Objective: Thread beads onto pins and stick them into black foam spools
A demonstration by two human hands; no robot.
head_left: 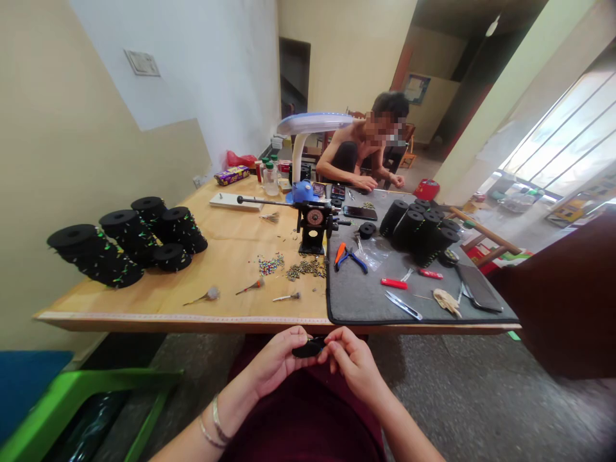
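Observation:
Just below the table's front edge, over my lap, my left hand (283,359) has its fingers closed around a small black round foam spool (308,348). My right hand (347,356) meets the spool's right side, thumb and forefinger pinched together. Whatever fine thing lies in that pinch is too small to make out. On the table ahead lie fly-like pieces with tufted ends, among them a white-stemmed one (287,297). Behind them are a heap of brass-coloured bits (307,269) and a scatter of coloured beads (271,264).
Stacks of black foam spools stand left (96,253) and right (409,228). A black vise-like device (314,224) stands mid-table beside a lamp (301,154). Pliers (350,258), scissors-like snips (403,305) and a red-handled tool (393,283) lie on the grey mat (366,308). Another person sits opposite.

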